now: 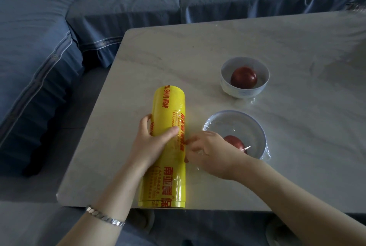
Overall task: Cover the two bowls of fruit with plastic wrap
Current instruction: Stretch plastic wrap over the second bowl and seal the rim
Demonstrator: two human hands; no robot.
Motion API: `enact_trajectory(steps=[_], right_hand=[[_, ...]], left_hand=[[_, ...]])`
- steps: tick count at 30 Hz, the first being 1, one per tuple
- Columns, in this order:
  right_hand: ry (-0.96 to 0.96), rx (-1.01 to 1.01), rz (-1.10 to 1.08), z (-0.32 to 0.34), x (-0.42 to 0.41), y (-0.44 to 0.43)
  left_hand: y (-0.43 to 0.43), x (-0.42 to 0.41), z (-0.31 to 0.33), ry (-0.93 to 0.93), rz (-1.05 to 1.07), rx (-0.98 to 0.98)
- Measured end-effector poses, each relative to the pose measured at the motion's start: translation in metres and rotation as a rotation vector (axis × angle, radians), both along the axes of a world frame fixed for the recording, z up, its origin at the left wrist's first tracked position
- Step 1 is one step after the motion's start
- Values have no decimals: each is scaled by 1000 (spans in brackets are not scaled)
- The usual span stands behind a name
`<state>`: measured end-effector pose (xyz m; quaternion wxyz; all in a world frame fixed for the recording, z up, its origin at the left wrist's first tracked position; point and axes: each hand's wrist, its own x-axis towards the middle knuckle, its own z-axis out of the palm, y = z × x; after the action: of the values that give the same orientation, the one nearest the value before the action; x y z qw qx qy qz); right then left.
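Observation:
A long yellow roll of plastic wrap (168,146) with red print lies on the pale table, running from the near edge away from me. My left hand (152,143) grips the roll around its middle. My right hand (206,149) pinches at the film edge on the roll's right side, fingers together, with a toothpick sticking out behind it. The near bowl (245,127) holds a red fruit (236,143) and has film stretched over it. The far bowl (245,77), white, holds another red fruit (244,77); some film shows at its base.
The marble-look table (198,57) has its left edge near the roll and its near edge under the roll's end. A blue sofa (59,28) wraps around the far and left sides. A crumpled sheet of film (354,34) lies at the far right.

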<state>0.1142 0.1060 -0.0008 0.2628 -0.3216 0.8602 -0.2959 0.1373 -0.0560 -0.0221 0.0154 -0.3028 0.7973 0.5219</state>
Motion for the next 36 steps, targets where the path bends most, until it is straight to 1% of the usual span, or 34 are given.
enact_trajectory(steps=[2, 8, 11, 17, 20, 25, 27, 31, 34, 36], right_hand=[[7, 61, 58, 6, 4, -1], [62, 42, -67, 7, -5, -21], [116, 151, -42, 1, -11, -27], [70, 169, 6, -3, -12, -27], [2, 136, 39, -4, -12, -30], [-89, 90, -20, -5, -11, -35], [-65, 60, -57, -7, -11, -36], [-6, 64, -128, -12, -5, -39], [68, -6, -215, -20, 0, -42], [80, -43, -247, -23, 1, -42]], left_hand=[[-3, -8, 4, 30, 24, -12], [-15, -33, 6, 48, 53, -77], [-17, -38, 1, 31, 61, -84], [-23, -40, -7, -15, 67, -89], [-27, -40, -10, -29, 60, -75], [-28, -40, -10, -33, 43, -86], [-27, -40, -11, -38, 43, -93], [-25, -42, -12, -46, 35, -119], [-20, -44, -11, -60, 40, -143], [-18, -45, -10, -73, 40, -162]])
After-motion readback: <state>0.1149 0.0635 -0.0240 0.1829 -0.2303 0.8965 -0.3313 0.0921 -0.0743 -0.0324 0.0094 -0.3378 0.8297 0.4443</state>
